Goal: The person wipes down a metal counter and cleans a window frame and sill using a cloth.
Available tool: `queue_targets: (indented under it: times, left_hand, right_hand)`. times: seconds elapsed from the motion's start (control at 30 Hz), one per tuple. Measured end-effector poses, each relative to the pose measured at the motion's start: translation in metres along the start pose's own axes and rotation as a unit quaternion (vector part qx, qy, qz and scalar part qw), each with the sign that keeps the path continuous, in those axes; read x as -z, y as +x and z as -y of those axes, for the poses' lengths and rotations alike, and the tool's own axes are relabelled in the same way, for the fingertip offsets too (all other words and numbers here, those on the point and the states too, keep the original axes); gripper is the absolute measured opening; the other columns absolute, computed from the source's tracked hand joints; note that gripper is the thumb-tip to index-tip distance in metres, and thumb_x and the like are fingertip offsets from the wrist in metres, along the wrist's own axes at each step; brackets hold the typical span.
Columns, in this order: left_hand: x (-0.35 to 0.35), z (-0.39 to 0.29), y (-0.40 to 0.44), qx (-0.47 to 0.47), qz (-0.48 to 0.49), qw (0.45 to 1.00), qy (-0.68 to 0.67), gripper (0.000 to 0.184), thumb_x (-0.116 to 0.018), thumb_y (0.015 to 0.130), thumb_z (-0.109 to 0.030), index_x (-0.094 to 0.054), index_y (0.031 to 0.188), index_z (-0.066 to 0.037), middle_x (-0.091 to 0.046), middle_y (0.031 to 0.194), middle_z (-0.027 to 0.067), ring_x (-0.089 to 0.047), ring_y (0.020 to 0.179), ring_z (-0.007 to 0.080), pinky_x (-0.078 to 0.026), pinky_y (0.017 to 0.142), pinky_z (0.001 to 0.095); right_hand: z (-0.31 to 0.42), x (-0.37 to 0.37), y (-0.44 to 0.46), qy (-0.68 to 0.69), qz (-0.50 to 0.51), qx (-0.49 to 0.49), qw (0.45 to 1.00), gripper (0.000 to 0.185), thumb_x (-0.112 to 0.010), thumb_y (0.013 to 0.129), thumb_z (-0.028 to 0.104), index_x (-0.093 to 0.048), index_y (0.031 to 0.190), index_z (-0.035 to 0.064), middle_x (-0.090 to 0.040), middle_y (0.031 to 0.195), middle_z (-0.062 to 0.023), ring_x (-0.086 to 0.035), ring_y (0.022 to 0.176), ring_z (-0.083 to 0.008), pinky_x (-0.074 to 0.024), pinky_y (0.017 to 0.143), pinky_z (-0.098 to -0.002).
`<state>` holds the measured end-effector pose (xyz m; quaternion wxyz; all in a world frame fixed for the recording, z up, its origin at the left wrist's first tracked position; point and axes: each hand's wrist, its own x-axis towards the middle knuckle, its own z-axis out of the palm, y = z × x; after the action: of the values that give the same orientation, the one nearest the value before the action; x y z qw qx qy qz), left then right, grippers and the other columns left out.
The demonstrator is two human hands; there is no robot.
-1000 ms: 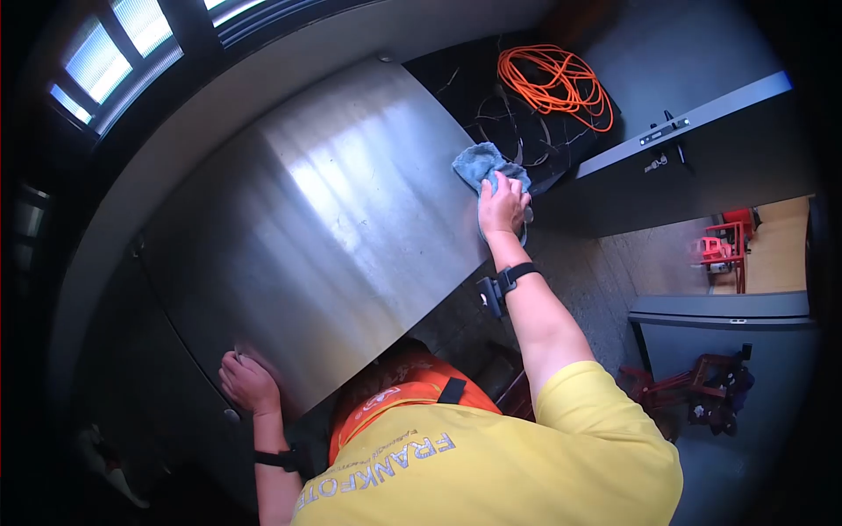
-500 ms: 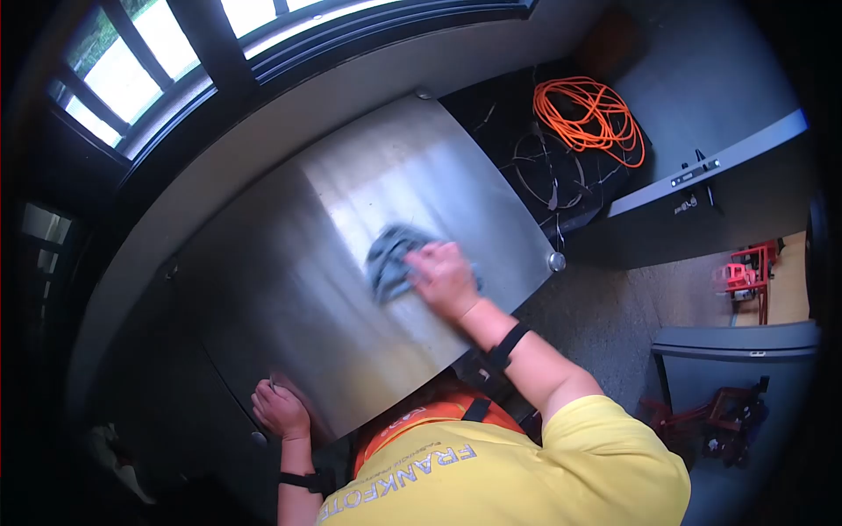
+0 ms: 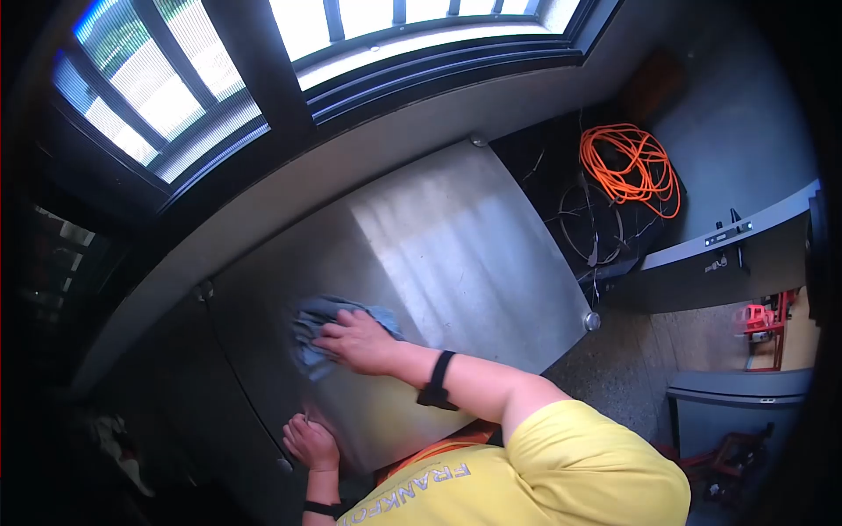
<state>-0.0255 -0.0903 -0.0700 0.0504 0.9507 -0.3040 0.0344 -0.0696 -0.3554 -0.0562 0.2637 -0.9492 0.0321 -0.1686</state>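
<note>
A blue-grey cloth (image 3: pixel 309 349) lies bunched on a shiny metal tabletop (image 3: pixel 438 237). Pressing on it from above is my right hand (image 3: pixel 358 340), its fingers curled over the cloth. My left hand (image 3: pixel 310 441) rests at the near left part of the metal surface, close to a dark seam. Its fingers are curled in, and what they hold, if anything, is too small to make out. Round metal studs sit at the corners of the tabletop, one stud (image 3: pixel 591 322) at the right.
Beyond the far right edge, a coiled orange cable (image 3: pixel 627 167) lies on a dark marbled surface (image 3: pixel 553 180). A barred window (image 3: pixel 395 26) runs along the far wall. To the right are a grey cabinet door (image 3: pixel 702 272) and red metal frames (image 3: pixel 763 320).
My right hand has slid the cloth leftward and nearer across the metal. The left hand stays at the same spot on the surface. The view has shifted, showing more of the window.
</note>
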Motion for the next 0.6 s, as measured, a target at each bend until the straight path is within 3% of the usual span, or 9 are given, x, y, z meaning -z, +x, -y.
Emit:
queue_targets:
  times: [0.07, 0.1, 0.2, 0.27, 0.33, 0.4, 0.43, 0.53, 0.6]
  left_hand:
    - [0.001, -0.003, -0.001, 0.009, 0.012, 1.000, -0.002, 0.018, -0.050, 0.079, -0.010, -0.050, 0.097, -0.006, -0.055, 0.093, 0.0119, -0.051, 0.092, 0.0326, -0.038, 0.080, 0.0467]
    - [0.001, -0.003, -0.001, 0.007, 0.014, 1.000, -0.011, 0.019, -0.050, 0.078, -0.010, -0.050, 0.097, -0.006, -0.055, 0.093, 0.0126, -0.051, 0.093, 0.0330, -0.038, 0.079, 0.0473]
    - [-0.001, -0.002, -0.002, 0.005, 0.011, 1.000, 0.000, 0.019, -0.050, 0.077, -0.009, -0.050, 0.096, -0.006, -0.054, 0.093, 0.0130, -0.050, 0.091, 0.0334, -0.038, 0.078, 0.0474]
    - [0.001, -0.005, -0.001, 0.004, 0.007, 1.000, -0.003, 0.020, -0.050, 0.076, -0.009, -0.049, 0.095, -0.006, -0.054, 0.092, 0.0131, -0.050, 0.090, 0.0338, -0.037, 0.077, 0.0470]
    - [-0.001, -0.004, -0.001, 0.005, 0.014, 1.000, 0.006, 0.019, -0.049, 0.076, -0.009, -0.050, 0.095, -0.005, -0.053, 0.091, 0.0133, -0.050, 0.088, 0.0339, -0.037, 0.075, 0.0468]
    - [-0.004, -0.004, 0.002, -0.001, 0.011, 1.000, 0.010, 0.018, -0.048, 0.076, -0.009, -0.050, 0.094, -0.005, -0.053, 0.091, 0.0136, -0.050, 0.088, 0.0340, -0.038, 0.075, 0.0466]
    - [-0.003, -0.005, 0.001, 0.002, 0.016, 1.000, 0.015, 0.019, -0.048, 0.077, -0.009, -0.050, 0.095, -0.005, -0.054, 0.091, 0.0135, -0.050, 0.090, 0.0338, -0.037, 0.076, 0.0464]
    - [-0.001, -0.004, -0.001, 0.000, 0.022, 0.999, 0.026, 0.020, -0.048, 0.077, -0.008, -0.050, 0.096, -0.004, -0.054, 0.092, 0.0136, -0.051, 0.091, 0.0338, -0.038, 0.077, 0.0460]
    - [-0.002, -0.007, -0.001, -0.003, 0.018, 0.999, 0.035, 0.019, -0.048, 0.077, -0.007, -0.050, 0.096, -0.004, -0.054, 0.092, 0.0138, -0.051, 0.091, 0.0339, -0.038, 0.077, 0.0459]
  right_hand:
    - [-0.038, 0.035, -0.033, -0.060, -0.052, -0.094, 0.992, 0.034, -0.067, 0.074, 0.026, -0.065, 0.107, 0.0164, -0.059, 0.104, -0.0029, -0.054, 0.097, -0.0253, -0.0469, 0.078, -0.0386]
    - [-0.073, 0.062, -0.043, -0.108, -0.133, -0.158, 0.972, 0.035, -0.066, 0.075, 0.025, -0.065, 0.108, 0.0149, -0.060, 0.106, -0.0044, -0.056, 0.093, -0.0275, -0.0484, 0.078, -0.0393]
    - [-0.191, 0.130, -0.057, -0.292, -0.236, -0.458, 0.806, 0.036, -0.061, 0.083, 0.029, -0.061, 0.115, 0.0120, -0.054, 0.119, -0.0088, -0.050, 0.106, -0.0316, -0.0476, 0.085, -0.0417]
    - [-0.241, 0.149, -0.028, -0.323, -0.240, -0.559, 0.725, 0.033, -0.060, 0.084, 0.030, -0.062, 0.112, 0.0114, -0.054, 0.120, -0.0076, -0.048, 0.110, -0.0324, -0.0471, 0.085, -0.0428]
    - [-0.255, 0.126, 0.022, -0.334, -0.156, -0.558, 0.743, 0.028, -0.055, 0.087, 0.029, -0.063, 0.108, 0.0113, -0.055, 0.116, -0.0073, -0.049, 0.110, -0.0321, -0.0466, 0.084, -0.0438]
    - [-0.224, 0.080, 0.075, -0.343, -0.118, -0.468, 0.806, 0.025, -0.047, 0.087, 0.022, -0.065, 0.100, 0.0109, -0.057, 0.108, -0.0088, -0.051, 0.103, -0.0293, -0.0464, 0.077, -0.0431]
    - [-0.201, 0.055, 0.090, -0.288, -0.115, -0.435, 0.845, 0.023, -0.049, 0.085, 0.019, -0.066, 0.098, 0.0098, -0.057, 0.109, -0.0097, -0.051, 0.103, -0.0291, -0.0456, 0.077, -0.0424]
    - [-0.104, -0.003, 0.106, -0.174, -0.074, -0.251, 0.949, 0.023, -0.050, 0.077, 0.015, -0.065, 0.094, 0.0070, -0.058, 0.105, -0.0108, -0.051, 0.099, -0.0306, -0.0441, 0.078, -0.0425]
    - [-0.063, -0.026, 0.089, -0.122, -0.069, -0.117, 0.983, 0.023, -0.055, 0.075, 0.017, -0.065, 0.095, 0.0084, -0.058, 0.105, -0.0106, -0.051, 0.101, -0.0312, -0.0438, 0.080, -0.0420]
